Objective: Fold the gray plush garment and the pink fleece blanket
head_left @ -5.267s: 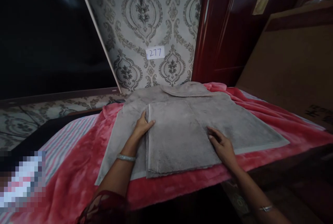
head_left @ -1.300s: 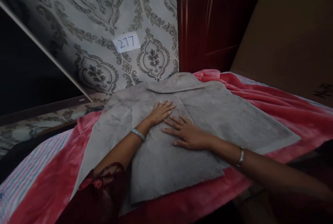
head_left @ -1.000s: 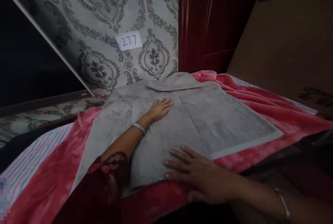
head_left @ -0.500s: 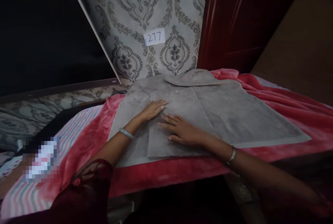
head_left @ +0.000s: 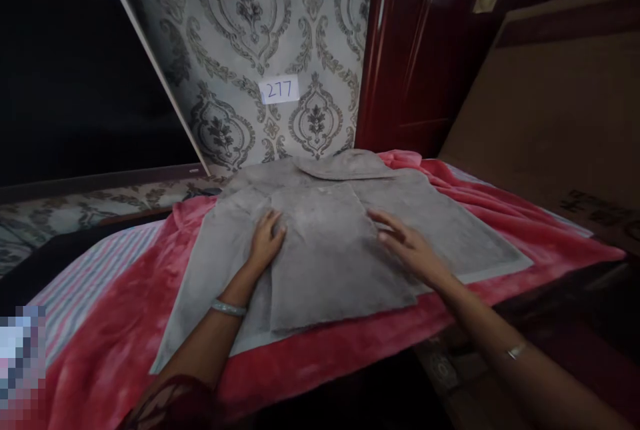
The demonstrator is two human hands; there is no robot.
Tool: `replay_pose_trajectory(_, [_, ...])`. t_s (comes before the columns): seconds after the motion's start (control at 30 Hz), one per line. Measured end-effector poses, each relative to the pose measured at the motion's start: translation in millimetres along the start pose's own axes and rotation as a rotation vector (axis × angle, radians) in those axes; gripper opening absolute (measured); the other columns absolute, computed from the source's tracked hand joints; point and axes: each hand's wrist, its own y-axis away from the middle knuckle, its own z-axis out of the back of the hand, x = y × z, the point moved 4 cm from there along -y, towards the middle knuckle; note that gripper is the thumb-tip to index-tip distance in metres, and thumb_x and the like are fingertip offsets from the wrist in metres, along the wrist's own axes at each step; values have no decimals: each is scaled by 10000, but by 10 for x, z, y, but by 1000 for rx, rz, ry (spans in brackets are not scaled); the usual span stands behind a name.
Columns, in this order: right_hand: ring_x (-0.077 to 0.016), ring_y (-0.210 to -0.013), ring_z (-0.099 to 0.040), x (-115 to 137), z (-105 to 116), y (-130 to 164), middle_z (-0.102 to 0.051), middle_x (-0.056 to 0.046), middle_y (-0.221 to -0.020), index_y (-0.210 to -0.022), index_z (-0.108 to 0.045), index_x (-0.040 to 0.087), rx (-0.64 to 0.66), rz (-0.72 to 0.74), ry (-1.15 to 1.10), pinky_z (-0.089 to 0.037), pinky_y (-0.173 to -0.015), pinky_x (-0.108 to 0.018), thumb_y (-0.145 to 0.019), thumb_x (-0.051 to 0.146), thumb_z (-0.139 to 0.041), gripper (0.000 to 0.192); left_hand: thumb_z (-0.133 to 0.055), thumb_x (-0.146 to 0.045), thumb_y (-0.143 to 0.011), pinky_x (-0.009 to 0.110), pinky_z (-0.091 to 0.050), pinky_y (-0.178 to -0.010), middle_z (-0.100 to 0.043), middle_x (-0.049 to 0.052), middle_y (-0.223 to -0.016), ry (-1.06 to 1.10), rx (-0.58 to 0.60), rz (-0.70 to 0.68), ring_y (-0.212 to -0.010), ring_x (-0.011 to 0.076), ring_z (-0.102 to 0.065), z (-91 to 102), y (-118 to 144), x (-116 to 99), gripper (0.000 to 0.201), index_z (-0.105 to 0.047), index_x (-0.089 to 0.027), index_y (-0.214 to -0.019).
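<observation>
A grey fleecy garment with a collar lies spread flat on a red blanket over a bed. A folded panel of it sits in the middle. My left hand rests flat on the left edge of that panel, fingers spread. My right hand lies palm down on the panel's right edge, fingers apart. Neither hand grips the cloth.
A patterned wall carries a paper label reading 277. A dark red wooden door stands behind the bed, and a brown cardboard sheet leans at the right. Striped bedding shows at the left.
My two hands, side by side on the middle of the panel half a second ago, have slid apart to its left and right edges. The camera view has shifted slightly.
</observation>
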Motion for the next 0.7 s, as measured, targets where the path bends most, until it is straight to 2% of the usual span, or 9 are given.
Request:
replay_pose_trajectory(0.07, [-315, -1284, -583, -425, 229, -151, -644, -118, -1365, -1334, -632, 272, -260, -193, -135, -439, -1110, -538, -815, 655, -672, 647, -691, -351, -797, 456, -452, -1093, -675, 145, -1290, 159, -131, 148, -1223, 299, -611, 100, 25, 61, 458, -699, -155, -1211])
replay_pose_trajectory(0.13, [-309, -1162, -656, -773, 289, -208, -712, -132, -1205, -1221, -671, 255, -368, -347, -303, -487, -1064, -531, -781, 670, -670, 605, -722, -349, -753, 372, -553, -897, -735, 107, -1039, 346, -158, 306, -980, 248, -690, 156, 66, 110, 508, -684, -132, -1211])
replay_pose_trajectory(0.17, [-301, -1117, -676, -889, 280, -215, -726, -131, -1147, -1179, -678, 253, -382, -388, -370, -500, -1052, -518, -772, 655, -677, 572, -745, -351, -728, 321, -564, -773, -727, 74, -906, 430, -143, 384, -842, 215, -692, 171, 89, 125, 562, -665, -118, -1234])
replay_pose_trajectory(0.23, [-286, -1097, -682, -1001, 232, -220, -732, -123, -1109, -1157, -675, 257, -367, -395, -436, -504, -1052, -491, -754, 597, -716, 529, -795, -348, -683, 233, -495, -563, -649, -5, -701, 549, -86, 518, -611, 151, -622, 186, 132, 127, 689, -616, -102, -1301])
replay_pose_trajectory(0.3, [-281, -1139, -662, -1002, 176, -243, -717, -119, -1169, -1223, -652, 264, -322, -356, -416, -493, -1061, -482, -741, 541, -749, 565, -836, -344, -655, 194, -422, -475, -584, -49, -627, 608, -37, 602, -511, 115, -558, 199, 166, 102, 781, -576, -104, -1352])
replay_pose_trajectory(0.4, [-282, -1226, -613, -937, 103, -350, -628, -132, -1361, -1371, -581, 260, -283, -236, -317, -455, -1090, -490, -747, 523, -742, 696, -884, -363, -628, 183, -406, -457, -567, -57, -638, 638, -9, 631, -503, 105, -549, 216, 193, 43, 907, -519, -116, -1419])
replay_pose_trajectory(0.5, [-290, -1290, -566, -944, 11, -495, -521, -153, -1490, -1465, -507, 232, -262, -127, -232, -386, -1143, -502, -724, 525, -743, 831, -916, -401, -607, 179, -399, -459, -594, -46, -705, 642, 24, 582, -537, 108, -565, 217, 202, -16, 1065, -415, -165, -1517])
replay_pose_trajectory(0.6, [-311, -1327, -531, -1061, -92, -577, -534, -160, -1477, -1485, -491, 219, -221, -163, -187, -336, -1169, -527, -692, 537, -764, 897, -937, -401, -595, 199, -449, -512, -669, 17, -868, 616, 55, 577, -634, 144, -639, 204, 207, -41, 1107, -391, -226, -1541])
replay_pose_trajectory(0.7, [-318, -1343, -513, -1128, -119, -569, -571, -148, -1438, -1460, -523, 222, -202, -219, -209, -347, -1159, -521, -673, 549, -778, 889, -940, -359, -615, 274, -551, -712, -697, 112, -1087, 590, 74, 627, -857, 227, -712, 171, 208, -15, 1076, -402, -240, -1539])
